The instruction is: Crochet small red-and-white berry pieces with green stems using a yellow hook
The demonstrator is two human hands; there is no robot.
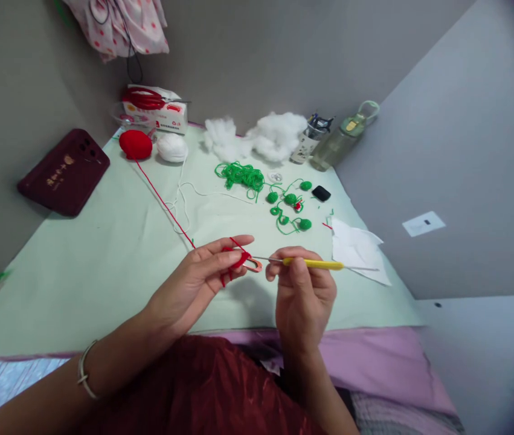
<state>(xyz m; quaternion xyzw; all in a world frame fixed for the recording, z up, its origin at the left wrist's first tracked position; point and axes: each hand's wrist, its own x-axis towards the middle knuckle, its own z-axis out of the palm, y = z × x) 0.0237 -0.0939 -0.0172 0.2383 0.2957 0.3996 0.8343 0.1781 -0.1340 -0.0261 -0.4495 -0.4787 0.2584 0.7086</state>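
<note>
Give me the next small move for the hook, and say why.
Probably the right hand should catch the red yarn with the tip of the yellow-handled hook: the left hand pinches the red piece, a strand crosses that hand close by, and the hook's shaft already reaches toward the piece. Whether a loop sits on the hook is too small to tell.
</note>
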